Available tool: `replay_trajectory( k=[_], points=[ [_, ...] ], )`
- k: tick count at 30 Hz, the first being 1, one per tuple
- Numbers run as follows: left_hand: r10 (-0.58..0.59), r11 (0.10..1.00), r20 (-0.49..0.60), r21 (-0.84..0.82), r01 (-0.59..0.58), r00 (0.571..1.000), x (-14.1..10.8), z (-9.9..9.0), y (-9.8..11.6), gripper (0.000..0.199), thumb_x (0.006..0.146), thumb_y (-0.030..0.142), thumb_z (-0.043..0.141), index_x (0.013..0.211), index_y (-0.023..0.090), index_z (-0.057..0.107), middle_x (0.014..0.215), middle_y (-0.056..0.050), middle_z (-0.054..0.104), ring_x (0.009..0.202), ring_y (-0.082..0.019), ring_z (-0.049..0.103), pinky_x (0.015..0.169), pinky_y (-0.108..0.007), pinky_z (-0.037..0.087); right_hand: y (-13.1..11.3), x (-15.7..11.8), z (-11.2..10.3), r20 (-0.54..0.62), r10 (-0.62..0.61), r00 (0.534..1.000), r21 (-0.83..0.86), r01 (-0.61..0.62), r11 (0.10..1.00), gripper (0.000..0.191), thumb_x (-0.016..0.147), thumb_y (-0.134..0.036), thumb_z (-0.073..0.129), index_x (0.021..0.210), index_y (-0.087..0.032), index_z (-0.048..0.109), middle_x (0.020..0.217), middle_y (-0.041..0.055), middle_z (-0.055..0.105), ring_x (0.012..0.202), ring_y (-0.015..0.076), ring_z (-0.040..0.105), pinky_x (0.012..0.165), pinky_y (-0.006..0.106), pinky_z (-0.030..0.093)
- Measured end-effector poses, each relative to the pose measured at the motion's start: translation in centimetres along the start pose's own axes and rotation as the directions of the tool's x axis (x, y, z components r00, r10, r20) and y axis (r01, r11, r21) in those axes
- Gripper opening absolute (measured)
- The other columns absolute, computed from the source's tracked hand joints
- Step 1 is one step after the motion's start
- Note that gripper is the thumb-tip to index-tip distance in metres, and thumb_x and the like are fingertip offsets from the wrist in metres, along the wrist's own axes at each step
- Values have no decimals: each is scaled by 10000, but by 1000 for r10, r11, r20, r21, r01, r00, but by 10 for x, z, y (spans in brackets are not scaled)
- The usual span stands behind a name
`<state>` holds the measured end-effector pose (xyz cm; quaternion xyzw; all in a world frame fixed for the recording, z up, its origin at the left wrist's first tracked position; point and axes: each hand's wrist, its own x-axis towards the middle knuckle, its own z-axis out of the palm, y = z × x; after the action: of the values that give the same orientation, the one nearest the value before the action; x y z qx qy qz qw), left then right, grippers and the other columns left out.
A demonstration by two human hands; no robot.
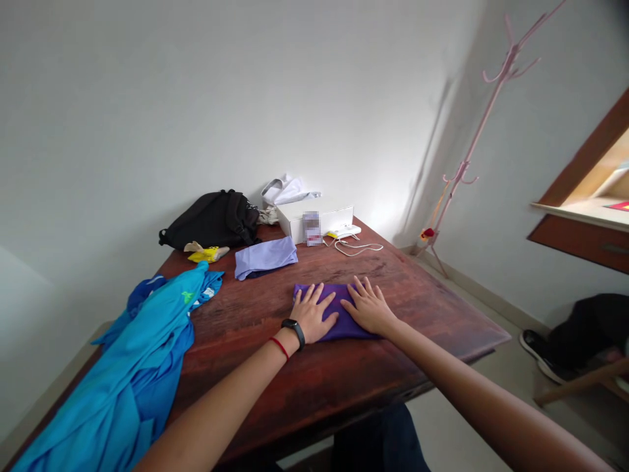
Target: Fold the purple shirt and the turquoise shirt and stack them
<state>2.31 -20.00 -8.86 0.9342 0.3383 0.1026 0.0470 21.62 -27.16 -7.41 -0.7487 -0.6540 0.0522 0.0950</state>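
A folded purple cloth (339,326) lies flat on the dark red wooden table (275,400). My left hand (312,314) rests on its left part with the fingers spread. On the right part, my right hand (368,306) presses down flat, fingers apart. Behind the purple cloth, to the left, sits a folded lavender cloth (266,255) with a dark layer beneath. Along the table's left side, bright blue garments (142,354) are heaped loosely. Neither hand grips anything. Parts of the purple cloth are hidden under my palms.
At the back stand a black backpack (211,216) and a white box (319,213) with white fabric (287,190) behind it. A yellow packet (209,254) and a white cable (358,247) lie nearby. Right of the table are a pink coat rack (472,141) and a person's shoe (540,354).
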Motion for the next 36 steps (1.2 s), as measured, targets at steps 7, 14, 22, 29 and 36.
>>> replay_trajectory(
  k=[7,14,22,29,36],
  points=[
    [29,997,101,75,-37,994,1,1,-3,576,997,350,365,1566,307,282,1629,-78,247,1501,-344,149,1171,-635,152,-65,8,7,-98,-121,988,148,135,980,628,1011,-547,274,1503,-186,422,1630,104,254,1516,350,110,1178,519,198],
    [2,1000,98,14,-3,995,2,-2,-4,530,1037,386,244,1566,350,255,1643,-42,209,1506,-302,169,1174,-618,178,-40,10,29,-78,-69,995,136,79,988,695,994,-618,250,1554,-212,321,1602,95,327,1493,329,223,1179,497,193],
    [-68,997,82,52,64,994,6,0,-10,511,1031,396,291,1536,341,337,1633,-24,246,1497,-260,213,1200,-528,177,0,5,25,-61,-5,998,61,9,998,761,969,-653,275,1539,-154,349,1618,134,276,1505,311,183,1191,483,133],
    [-218,974,100,88,209,971,-7,-9,-33,575,1018,493,285,1565,314,268,1645,-65,198,1498,-320,191,1175,-572,189,9,0,22,-18,49,999,70,-47,996,761,967,-649,265,1556,-169,308,1636,134,223,1517,328,110,1180,500,149],
    [-232,972,123,55,227,965,3,-31,-14,631,1016,527,174,1555,232,314,1630,-120,226,1494,-373,172,1151,-634,180,5,6,4,122,37,992,33,-41,999,769,936,-692,302,1544,-222,342,1638,142,211,1504,407,103,1127,667,133]
  ],
)
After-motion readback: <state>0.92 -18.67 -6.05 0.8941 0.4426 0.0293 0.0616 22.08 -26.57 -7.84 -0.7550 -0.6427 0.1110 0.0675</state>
